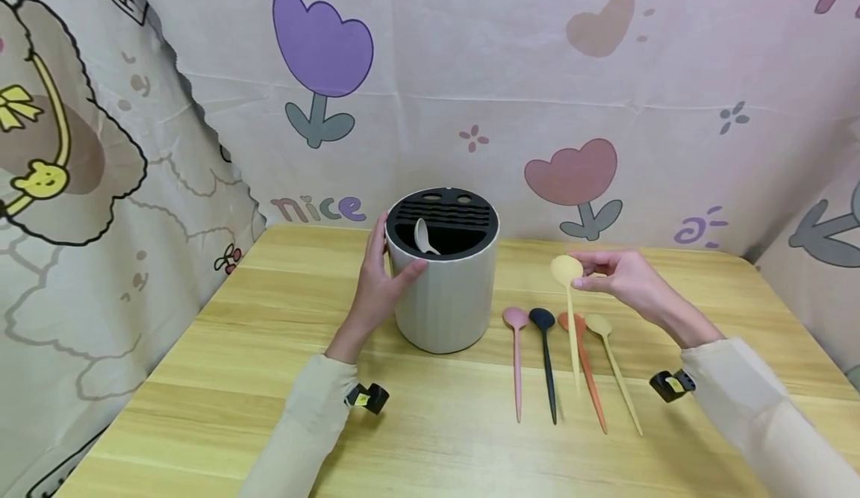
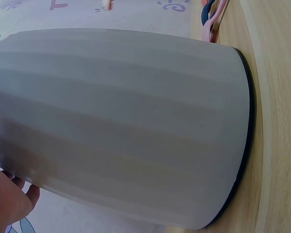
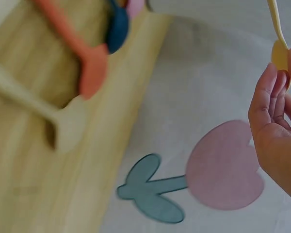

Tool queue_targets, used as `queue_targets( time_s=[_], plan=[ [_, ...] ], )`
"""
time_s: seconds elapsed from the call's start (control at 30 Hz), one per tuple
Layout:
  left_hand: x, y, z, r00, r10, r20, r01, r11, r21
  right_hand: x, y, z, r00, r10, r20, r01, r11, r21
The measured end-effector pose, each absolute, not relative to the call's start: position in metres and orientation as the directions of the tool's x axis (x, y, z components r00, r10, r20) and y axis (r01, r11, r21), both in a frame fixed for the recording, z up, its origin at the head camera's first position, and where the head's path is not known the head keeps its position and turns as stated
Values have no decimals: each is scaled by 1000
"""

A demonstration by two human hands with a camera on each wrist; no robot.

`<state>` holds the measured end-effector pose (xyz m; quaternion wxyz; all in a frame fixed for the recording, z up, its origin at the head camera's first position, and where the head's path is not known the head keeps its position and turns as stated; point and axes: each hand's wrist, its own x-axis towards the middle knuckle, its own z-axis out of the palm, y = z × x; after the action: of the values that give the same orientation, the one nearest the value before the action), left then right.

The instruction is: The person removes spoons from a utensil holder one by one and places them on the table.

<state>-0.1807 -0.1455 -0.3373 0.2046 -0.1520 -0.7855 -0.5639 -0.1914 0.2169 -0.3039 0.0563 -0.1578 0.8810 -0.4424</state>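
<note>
My left hand (image 1: 383, 278) grips a round, ribbed, light grey utensil holder (image 1: 443, 304) at its upper left side, thumb on the front near the rim. A white spoon (image 1: 422, 237) stands in the wide slot of its black lid (image 1: 449, 210). To the right, my right hand (image 1: 618, 278) pinches a yellow spoon (image 1: 566, 269) by its bowl, its handle hanging down over the other spoons. Below it lie a pink spoon (image 1: 516, 319), a dark navy spoon (image 1: 542, 319), an orange spoon (image 1: 578, 324) and a beige spoon (image 3: 70, 124), side by side with their bowls away from me.
The wood-grain table (image 1: 269, 393) carries the holder and the spoons. Behind it hangs a pale cloth (image 1: 437, 50) printed with flowers, meeting the table's back edge. Another patterned cloth (image 1: 74, 296) hangs at the left. A small black camera (image 1: 672, 386) sits at my right wrist.
</note>
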Motion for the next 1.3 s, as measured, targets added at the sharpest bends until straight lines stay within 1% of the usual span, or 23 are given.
queue_targets(
  time_s=[0.3,0.63,0.93,1.1,1.3],
  plan=[
    [-180,-145,-337,-866,7,499,475,320,820,-193,257,-328,-947,-319,-48,-180,645,-743],
    [-180,-144,-339,-873,5,488,462,327,824,-197,297,-354,-947,-306,-100,-125,637,-761],
    [-181,-144,-337,-865,8,501,476,329,816,-200,324,-370,-935,-322,-152,-113,673,-731],
    [-179,-144,-336,-868,5,497,470,335,817,-201,332,-381,-929,-329,-168,-100,662,-742],
    [-179,-145,-337,-873,6,488,461,339,820,-202,330,-388,-930,-323,-174,-108,693,-713]
  ],
)
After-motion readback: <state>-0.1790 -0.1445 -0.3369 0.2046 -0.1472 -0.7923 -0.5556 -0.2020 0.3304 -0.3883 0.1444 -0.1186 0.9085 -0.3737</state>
